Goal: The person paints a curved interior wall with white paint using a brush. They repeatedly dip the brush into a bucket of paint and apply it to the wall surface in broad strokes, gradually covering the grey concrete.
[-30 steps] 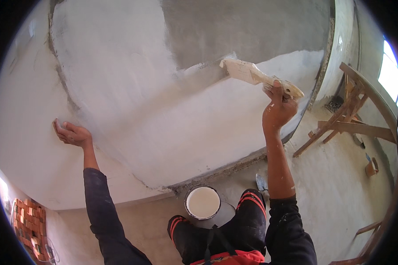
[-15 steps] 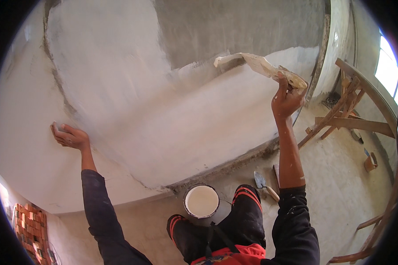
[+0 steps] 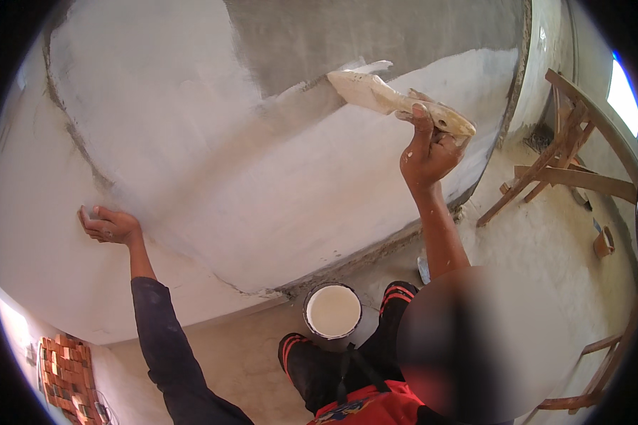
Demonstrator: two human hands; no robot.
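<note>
Right hand (image 3: 432, 152), 2 o'clock: closed around brush (image 3: 365, 91); bristles at wall (image 3: 248, 212), near 12. Left hand (image 3: 110, 225), 9 o'clock: half-curled against wall, nothing visible held. Bucket (image 3: 305, 317), 6 o'clock, near knees (image 3: 397, 301): a knock could spill white liquid; overloaded bristles could drip

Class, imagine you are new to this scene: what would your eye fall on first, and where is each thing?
First, the broad pale brush in the person's right hand, held up at the wall just below a bare grey patch. Next, the round bucket of white liquid near the person's knees. Lastly, the reddish brick stack at lower left.
</note>
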